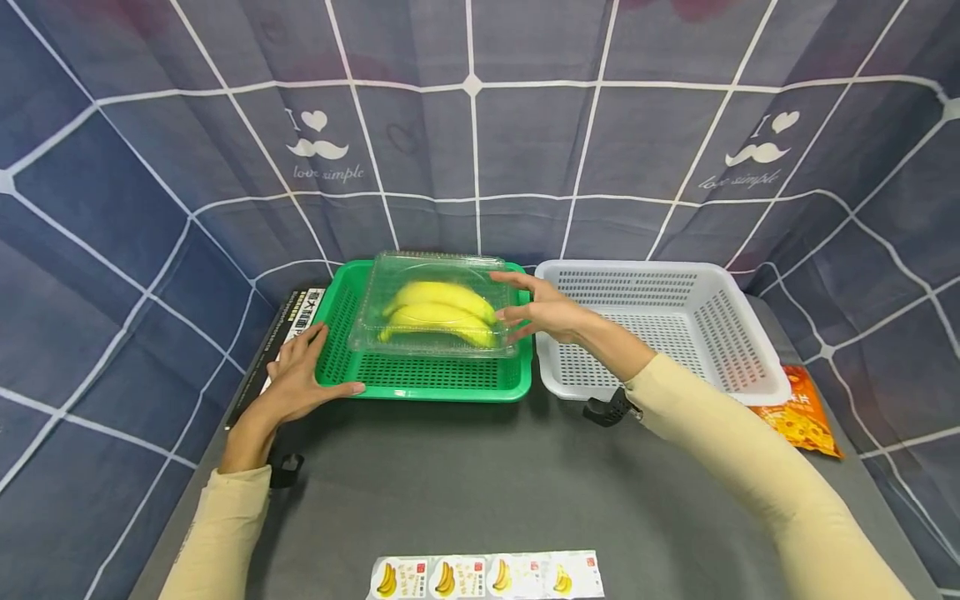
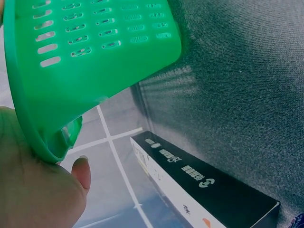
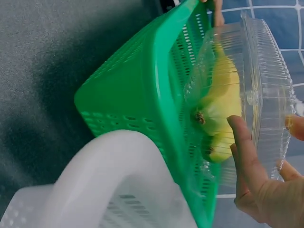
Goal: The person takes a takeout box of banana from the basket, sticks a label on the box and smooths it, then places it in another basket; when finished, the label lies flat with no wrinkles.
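Two yellow bananas [image 1: 438, 315] lie inside a clear plastic clamshell box [image 1: 382, 287], its lid over them. The box sits in a green basket [image 1: 427, 394], slightly tilted toward the front. My right hand [image 1: 543, 312] is at the box's right end, fingers spread, fingertips right at its side; in the right wrist view, the fingers [image 3: 249, 159] overlap the clear wall. At the basket's front left corner, my left hand [image 1: 296, 379] rests with its thumb along the front rim and its other fingers stretched along the left side.
A white basket [image 1: 551, 358] stands right of the green one, an orange snack bag [image 1: 806, 417] partly under its right side. Left of the green basket lies a black and white box [image 1: 258, 375]. A strip of banana stickers [image 1: 487, 575] lies at the table's front edge. Tile-patterned cloth surrounds the table.
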Motion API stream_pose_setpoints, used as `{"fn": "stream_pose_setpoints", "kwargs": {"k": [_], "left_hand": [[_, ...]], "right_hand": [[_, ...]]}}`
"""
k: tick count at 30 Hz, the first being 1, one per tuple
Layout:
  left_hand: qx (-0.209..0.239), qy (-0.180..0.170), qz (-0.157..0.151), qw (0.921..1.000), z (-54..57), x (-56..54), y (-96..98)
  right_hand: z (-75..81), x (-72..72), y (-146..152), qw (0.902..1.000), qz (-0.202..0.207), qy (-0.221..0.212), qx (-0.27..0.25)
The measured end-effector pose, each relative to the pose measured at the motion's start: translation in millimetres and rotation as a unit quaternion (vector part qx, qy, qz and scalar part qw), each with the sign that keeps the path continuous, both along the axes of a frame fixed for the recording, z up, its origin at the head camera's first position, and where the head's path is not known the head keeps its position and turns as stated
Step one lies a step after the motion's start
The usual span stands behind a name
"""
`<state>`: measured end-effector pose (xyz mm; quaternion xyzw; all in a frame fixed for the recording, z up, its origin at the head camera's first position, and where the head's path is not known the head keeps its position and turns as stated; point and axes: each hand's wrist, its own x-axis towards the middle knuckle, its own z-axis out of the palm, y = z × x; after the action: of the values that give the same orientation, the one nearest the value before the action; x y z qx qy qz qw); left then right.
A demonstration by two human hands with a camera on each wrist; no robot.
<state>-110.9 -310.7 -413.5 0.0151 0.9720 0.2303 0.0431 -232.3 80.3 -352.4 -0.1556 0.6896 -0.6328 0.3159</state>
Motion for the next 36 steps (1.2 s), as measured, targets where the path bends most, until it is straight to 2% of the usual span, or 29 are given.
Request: {"fn": "stream_pose_setpoints", "kwargs": {"k": [6,11,24,31,36], "left_hand": [[0.004,0.003,-0.003,1.0000,0.5,0.9,0.2],[0.007,0.011,-0.003,0.9999,-1.3,2.6,-0.2],[0.010,-0.002,-0.003,0.9999,0.5,-2.0,2.3],[0.014,-0.002,-0.005,0.9999,-0.1,-0.4,0.8],[0.019,-0.003,-0.010,0.9998,1.2,-1.9,-0.4]], "right_hand": [[13.2,15.1,19.1,0.9998,-0.009,0.016,0.001],[16.8,27.6,33.4,0.9997,-0.001,0.024,-0.005],[12.6,50.4,56.2,0.9988,0.001,0.048,-0.004],[11.3,70.5,72.0,0.9972,0.015,0.074,0.003],[11.2,84.0,83.4,0.9973,0.003,0.072,0.009]]}}
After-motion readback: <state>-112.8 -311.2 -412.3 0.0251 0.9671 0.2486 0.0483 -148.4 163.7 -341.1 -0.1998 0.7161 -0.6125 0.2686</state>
